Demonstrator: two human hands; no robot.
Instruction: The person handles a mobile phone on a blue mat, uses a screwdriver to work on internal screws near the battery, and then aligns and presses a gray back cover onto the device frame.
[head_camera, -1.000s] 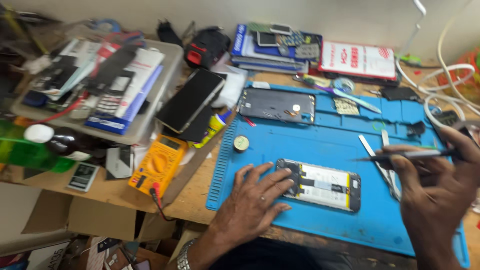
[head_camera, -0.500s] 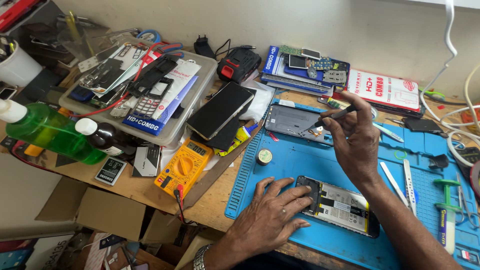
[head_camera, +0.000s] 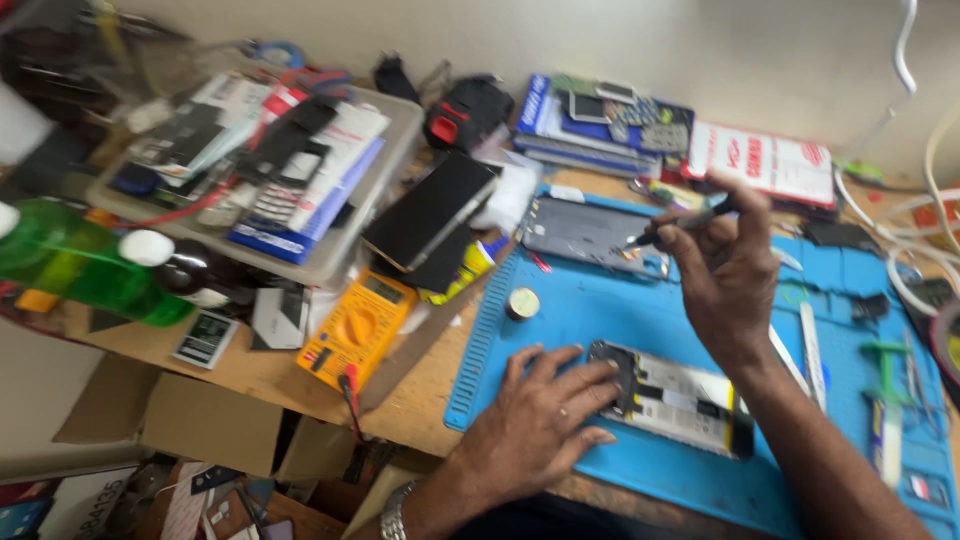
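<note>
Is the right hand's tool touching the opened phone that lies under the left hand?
No: the right hand holds the tool over the grey back cover, away from the opened phone the left hand steadies.

Wooden workbench (head_camera: 420, 400), heavily cluttered. Blue work mat (head_camera: 590, 310) covers its right half. On the mat: opened phone (head_camera: 680, 400) near, a second phone shell (head_camera: 585, 232) far, a small round tin (head_camera: 522, 302). Left of the mat: yellow multimeter (head_camera: 358, 328), green bottle (head_camera: 75, 265), clear tray (head_camera: 330, 260) of parts
</note>
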